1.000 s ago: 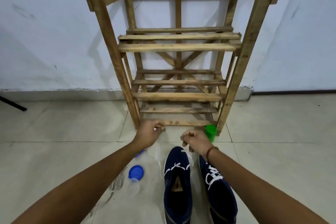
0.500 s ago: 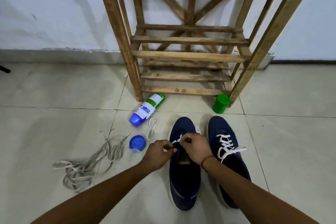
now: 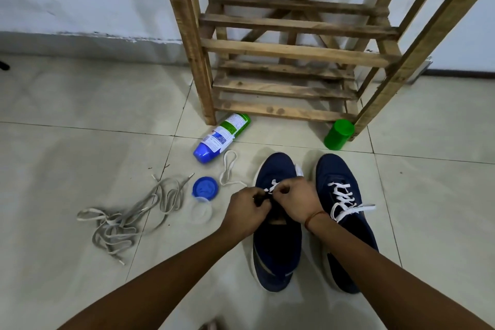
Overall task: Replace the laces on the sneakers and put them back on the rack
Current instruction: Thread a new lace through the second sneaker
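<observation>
I am reading both grips as pinching: left hand (image 3: 247,209) and right hand (image 3: 296,202) are curling on the white lace (image 3: 273,187) over the left sneaker (image 3: 277,249), which is on the floor. Lacing is under way, and the right sneaker (image 3: 348,222) looks already laced. The next move is calling for threading, tying, then lifting both onto the rack (image 3: 294,51).

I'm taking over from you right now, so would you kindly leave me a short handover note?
Left hand and right hand both pinch the white lace at the unfinished sneaker.
Both sneakers stand on the floor before the rack; old grey laces lie to the left.
Done: the other sneaker is laced in white.
Left: finish lacing this one, then put both on the rack.
</observation>
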